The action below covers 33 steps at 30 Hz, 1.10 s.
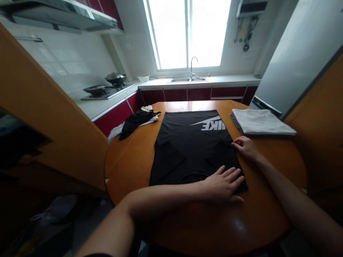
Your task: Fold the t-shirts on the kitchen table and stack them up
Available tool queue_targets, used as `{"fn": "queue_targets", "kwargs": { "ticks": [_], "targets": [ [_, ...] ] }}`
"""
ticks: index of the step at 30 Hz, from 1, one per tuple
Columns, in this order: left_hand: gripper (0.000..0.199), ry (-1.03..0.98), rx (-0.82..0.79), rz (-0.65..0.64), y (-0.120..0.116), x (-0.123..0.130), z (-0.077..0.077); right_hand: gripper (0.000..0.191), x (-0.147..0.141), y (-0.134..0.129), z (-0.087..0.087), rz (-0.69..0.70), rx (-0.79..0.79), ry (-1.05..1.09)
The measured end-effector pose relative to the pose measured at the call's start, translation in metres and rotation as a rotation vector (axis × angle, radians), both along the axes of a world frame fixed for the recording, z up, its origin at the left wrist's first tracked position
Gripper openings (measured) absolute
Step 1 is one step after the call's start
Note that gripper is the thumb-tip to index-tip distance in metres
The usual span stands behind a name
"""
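A black T-shirt (187,146) with white NIKE lettering lies flat on the wooden table, its sleeves folded inward and its collar toward me. The lettering appears upside down from my side. My left hand (225,184) reaches across and rests flat on the shirt's near right corner, fingers spread. At the shirt's right edge, my right hand (245,148) has its fingertips pinched together on the black fabric. Beyond that hand sits a stack of folded white and grey cloth (264,122).
The round wooden table (128,164) carries a loose heap of black, white and yellow clothes (138,123) at its far left. Behind stand a counter with a sink (180,80), a stove (107,93) with pans, and a fridge (297,53) on the right.
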<state>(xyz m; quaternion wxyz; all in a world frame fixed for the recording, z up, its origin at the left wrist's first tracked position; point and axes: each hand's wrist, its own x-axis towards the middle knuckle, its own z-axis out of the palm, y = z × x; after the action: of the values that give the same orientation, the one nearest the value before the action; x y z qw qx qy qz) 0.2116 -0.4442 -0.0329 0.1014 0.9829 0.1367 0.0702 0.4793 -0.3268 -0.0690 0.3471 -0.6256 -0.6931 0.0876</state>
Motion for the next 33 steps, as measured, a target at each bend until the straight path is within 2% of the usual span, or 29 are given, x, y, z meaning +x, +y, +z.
{"fn": "queue_targets", "kwargs": {
  "ticks": [4, 9, 12, 16, 19, 20, 22, 25, 27, 30, 33],
  "targets": [
    [0.071, 0.000, -0.028, 0.053, 0.011, 0.000, 0.013, 0.023, -0.003, -0.001, 0.005, -0.033, -0.013, -0.044],
    [0.043, 0.090, 0.011, 0.158, 0.050, -0.013, 0.042, 0.022, -0.005, 0.000, 0.009, -0.050, -0.015, -0.033],
    [0.040, 0.172, -0.021, 0.217, 0.080, -0.038, 0.071, 0.024, -0.005, -0.001, 0.009, -0.049, -0.002, 0.013],
    [0.047, 0.124, -0.051, 0.291, 0.117, -0.083, 0.114, 0.024, 0.001, -0.002, 0.003, -0.050, 0.039, 0.085],
    [0.049, 0.094, -0.069, 0.318, 0.136, -0.102, 0.128, 0.025, 0.007, 0.002, -0.004, -0.051, 0.057, 0.085],
    [0.047, 0.068, -0.069, 0.328, 0.139, -0.102, 0.127, 0.025, 0.008, 0.002, -0.004, -0.055, 0.080, 0.073],
    [0.043, -0.011, -0.057, 0.330, 0.137, -0.091, 0.115, 0.025, 0.005, 0.000, 0.000, -0.071, 0.141, 0.047],
    [0.041, -0.105, -0.042, 0.264, 0.119, -0.055, 0.082, 0.029, -0.009, -0.011, 0.013, -0.079, 0.243, 0.012],
    [0.045, -0.077, -0.036, 0.180, 0.102, -0.032, 0.058, 0.034, -0.022, -0.017, 0.018, -0.031, 0.254, -0.014],
    [0.059, 0.052, -0.041, 0.071, 0.079, -0.014, 0.029, 0.044, -0.036, -0.019, 0.016, 0.064, 0.078, -0.118],
    [0.070, 0.164, -0.054, 0.088, 0.066, -0.011, 0.016, 0.054, -0.041, -0.018, 0.007, 0.086, -0.155, -0.240]
  ]
}}
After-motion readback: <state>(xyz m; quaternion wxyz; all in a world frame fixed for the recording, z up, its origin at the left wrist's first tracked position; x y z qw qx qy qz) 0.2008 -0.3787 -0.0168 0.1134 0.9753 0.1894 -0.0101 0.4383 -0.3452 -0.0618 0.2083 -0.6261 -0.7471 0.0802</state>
